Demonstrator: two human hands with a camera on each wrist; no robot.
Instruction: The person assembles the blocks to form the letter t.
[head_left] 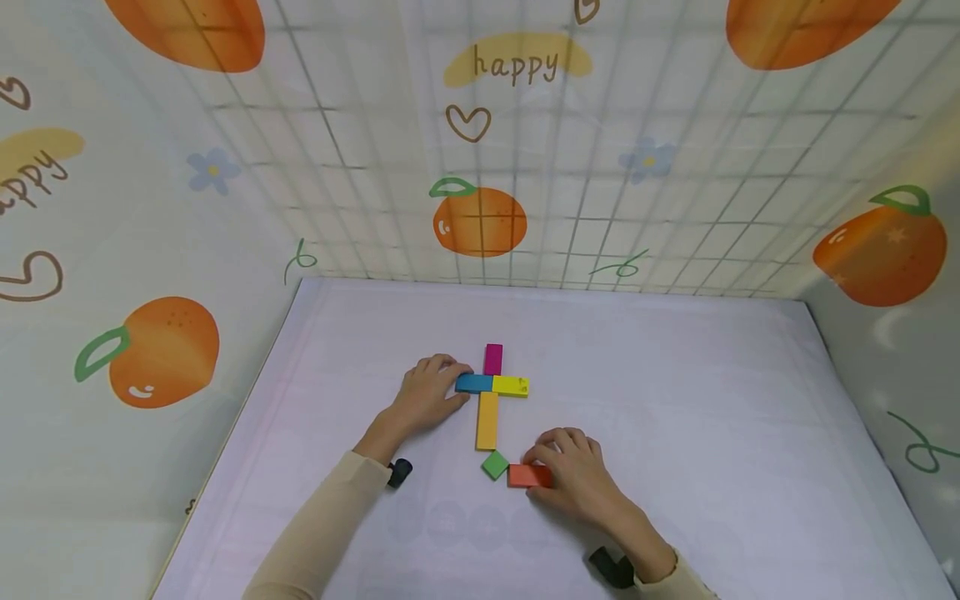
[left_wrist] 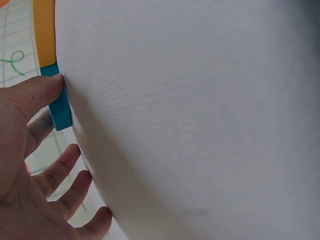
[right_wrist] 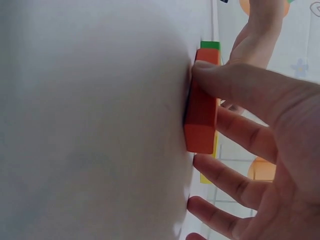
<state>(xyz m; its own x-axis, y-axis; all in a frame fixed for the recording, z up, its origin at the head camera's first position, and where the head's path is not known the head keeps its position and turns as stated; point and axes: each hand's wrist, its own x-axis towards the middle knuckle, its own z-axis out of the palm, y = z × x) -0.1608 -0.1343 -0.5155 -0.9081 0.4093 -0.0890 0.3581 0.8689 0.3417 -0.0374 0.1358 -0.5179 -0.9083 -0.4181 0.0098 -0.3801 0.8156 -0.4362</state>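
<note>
My left hand (head_left: 429, 392) pinches a blue block (head_left: 474, 383) between thumb and index finger; its other fingertips rest near the tabletop in the left wrist view. A yellow block (head_left: 511, 386) lies end to end with the blue one, on its right. Above their joint is a magenta block (head_left: 492, 359), and below it an orange-yellow block (head_left: 487, 421) points toward me. A small green block (head_left: 495, 465), turned like a diamond, lies under that one. My right hand (head_left: 576, 471) pinches a red-orange block (head_left: 528, 476), whose left end is at the green block's right corner.
The blocks lie on a white-covered table (head_left: 675, 375). A printed curtain (head_left: 375, 167) with oranges and a wire grid behind it rises at the back, with similar cloth at both sides. Dark wrist-worn pieces (head_left: 613, 568) sit at both wrists.
</note>
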